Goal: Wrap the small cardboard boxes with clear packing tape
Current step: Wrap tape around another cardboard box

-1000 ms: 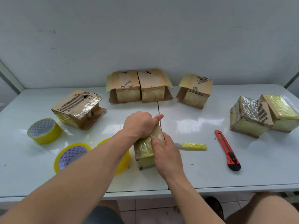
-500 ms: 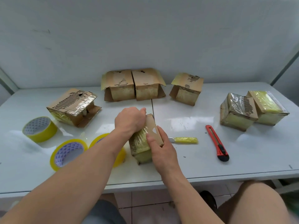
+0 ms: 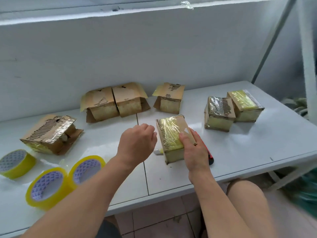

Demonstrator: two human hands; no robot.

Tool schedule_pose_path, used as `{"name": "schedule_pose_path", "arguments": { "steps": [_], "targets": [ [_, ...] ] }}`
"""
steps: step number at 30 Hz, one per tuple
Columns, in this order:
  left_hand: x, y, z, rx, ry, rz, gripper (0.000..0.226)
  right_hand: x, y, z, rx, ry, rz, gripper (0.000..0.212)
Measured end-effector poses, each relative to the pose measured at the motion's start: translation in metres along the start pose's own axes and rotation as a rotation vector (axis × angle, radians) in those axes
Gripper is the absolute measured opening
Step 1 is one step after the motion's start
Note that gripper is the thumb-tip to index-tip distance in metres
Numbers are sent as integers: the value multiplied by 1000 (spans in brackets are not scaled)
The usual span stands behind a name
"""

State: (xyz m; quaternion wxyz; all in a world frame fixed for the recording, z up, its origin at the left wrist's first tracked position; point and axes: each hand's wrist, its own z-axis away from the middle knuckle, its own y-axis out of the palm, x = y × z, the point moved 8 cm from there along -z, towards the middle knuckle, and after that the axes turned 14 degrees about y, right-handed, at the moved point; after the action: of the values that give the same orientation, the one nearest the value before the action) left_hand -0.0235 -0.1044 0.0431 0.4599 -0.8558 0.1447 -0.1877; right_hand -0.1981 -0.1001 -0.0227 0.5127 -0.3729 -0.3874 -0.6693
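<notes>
Cardboard box [image 3: 173, 134], partly wrapped in shiny yellowish tape, is gripped by the right hand [image 3: 194, 152], thumb laid across its taped top, fingers tucked round its far side. It is held just over the white tabletop [image 3: 240, 152], near the front edge; whether its lower corner touches the surface cannot be told. Just beside the box, the left hand [image 3: 137, 146] is seen apart from it, fingers loosely curled, nothing held. Under the right hand a red and black utility knife [image 3: 210, 157] is glimpsed, mostly hidden. Between the two hands, a small white and yellow object [image 3: 158, 152] is seen poking out from behind the box; what it is cannot be made out.

Beyond the right hand, two taped boxes [image 3: 221, 114] are set side by side, touching. Beyond both hands, against the wall, three brown boxes [image 3: 116, 102] with loose flaps are lined up, two pressed together and one standing apart. Well out past the left hand, a torn, partly taped box [image 3: 51, 134] is seen lying tilted. Nearer than that, beside the left forearm, three rolls of yellowish tape [image 3: 49, 186] are spotted, two of them touching, the third a little apart at the frame's edge.
</notes>
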Motion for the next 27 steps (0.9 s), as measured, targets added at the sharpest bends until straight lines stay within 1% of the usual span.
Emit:
{"name": "schedule_pose_path", "arguments": {
  "steps": [1,5,8,12,16,21,24,27],
  "targets": [
    [-13,2,-8,3,72,-17,37,4,-11,-2,-20,-9,-20,23],
    [-59,16,-44,31,256,-25,28,18,-61,-11,-117,-8,-78,34],
    [-96,28,-73,44,335,20,20,28,-110,-23,-210,-13,-102,26],
    [-148,40,-114,47,424,56,26,35,-162,-40,-293,3,-121,27],
    [-177,59,-143,60,436,72,26,36,-190,-62,-290,34,-173,24],
    [-172,76,-158,81,412,88,25,47,-193,-94,-271,7,-162,29],
    [-162,82,-160,86,385,87,29,56,-188,-115,-285,-2,-49,42],
    [-152,86,-159,112,353,73,29,62,-187,-129,-352,6,154,59]
  ]
}}
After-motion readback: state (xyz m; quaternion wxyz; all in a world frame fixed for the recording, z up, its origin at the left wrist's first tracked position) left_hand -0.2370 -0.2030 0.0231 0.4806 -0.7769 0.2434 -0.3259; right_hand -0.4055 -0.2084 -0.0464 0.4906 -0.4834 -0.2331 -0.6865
